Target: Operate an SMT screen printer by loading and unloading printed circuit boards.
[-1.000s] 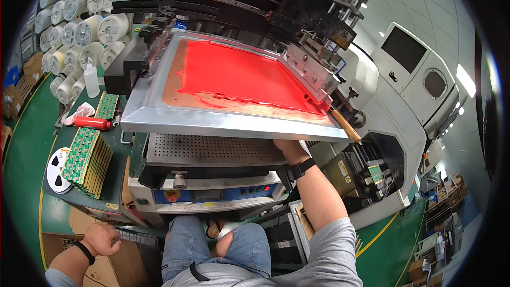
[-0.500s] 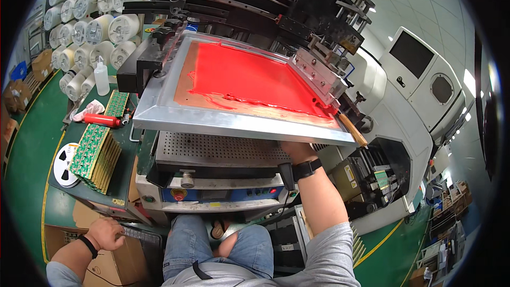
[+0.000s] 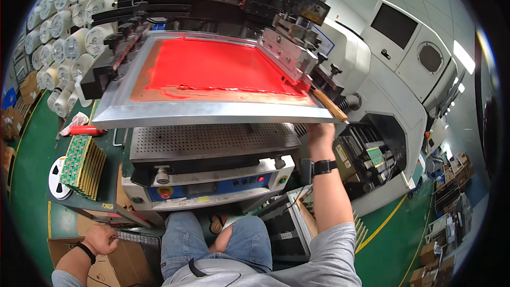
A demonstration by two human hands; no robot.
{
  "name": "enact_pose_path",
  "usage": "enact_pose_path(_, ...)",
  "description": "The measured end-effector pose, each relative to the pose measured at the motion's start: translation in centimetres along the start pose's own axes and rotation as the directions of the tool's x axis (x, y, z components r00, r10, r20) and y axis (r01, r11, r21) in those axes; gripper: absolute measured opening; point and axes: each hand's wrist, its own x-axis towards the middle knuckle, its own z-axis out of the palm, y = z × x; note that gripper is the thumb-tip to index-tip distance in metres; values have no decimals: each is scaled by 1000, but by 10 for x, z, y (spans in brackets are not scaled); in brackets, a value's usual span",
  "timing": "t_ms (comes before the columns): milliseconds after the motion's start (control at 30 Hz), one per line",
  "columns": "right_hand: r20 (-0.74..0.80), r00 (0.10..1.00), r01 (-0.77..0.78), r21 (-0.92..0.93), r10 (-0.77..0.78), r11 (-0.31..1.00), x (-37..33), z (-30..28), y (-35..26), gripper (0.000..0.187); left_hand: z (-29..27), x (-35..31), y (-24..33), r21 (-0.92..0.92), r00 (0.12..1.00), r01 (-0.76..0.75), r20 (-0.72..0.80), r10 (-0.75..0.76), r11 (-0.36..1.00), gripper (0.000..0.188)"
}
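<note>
In front of me a silver screen-printing frame (image 3: 212, 112) is held level in a machine, bright red paste (image 3: 207, 66) spread over its mesh. My right hand (image 3: 321, 137) reaches up to the underside of its near right corner; the frame's edge hides the fingertips. Below the frame lies a perforated metal plate (image 3: 202, 142). A wooden-handled spatula (image 3: 330, 105) rests along the frame's right side, beside the metal squeegee head (image 3: 287, 53). Low at the left, my left hand (image 3: 102, 238) hovers over an open cardboard box (image 3: 125, 266), fingers curled, their inner side hidden.
Left of the machine, a dark bench (image 3: 109, 180) carries stacked green circuit boards (image 3: 83, 167), a white reel (image 3: 57, 178) and a red cylinder (image 3: 86, 130). White reels (image 3: 69, 48) fill a rack behind. A control panel (image 3: 212, 187) faces me; a large white machine (image 3: 393, 64) stands right.
My right hand has moved from over the perforated plate to the right, now beside it under the frame's corner. The view has turned rightward. My left hand stays near the box.
</note>
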Motion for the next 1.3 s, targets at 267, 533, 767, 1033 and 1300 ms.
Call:
enact_pose_path(267, -82, 991, 28, -650, -107, 760, 8, -159, -30, 11, -3, 12, 2, 49, 997, -51, 66, 48, 998, 25)
enact_pose_path(533, -63, 819, -536, -439, 571, 721, -26, -187, 45, 10, -60, 40, 76, 263, 986, -145, -45, 163, 954, 15)
enact_pose_path(767, -135, 789, -595, -411, 599, 691, -16, -214, 84, 11, -147, 58, 80, 280, 761, 174, -646, 51, 944, 27)
enact_pose_path(1033, -191, 914, -400, -567, 358, 720, -15, -216, 65, 9, -182, 80, 21, -28, 657, 689, -400, -639, 725, 61)
enact_pose_path(1300, 315, 949, 198, -640, 19, 742, -67, -68, -23, 14, -177, 81, 10, 35, 577, 799, -328, -748, 601, 71)
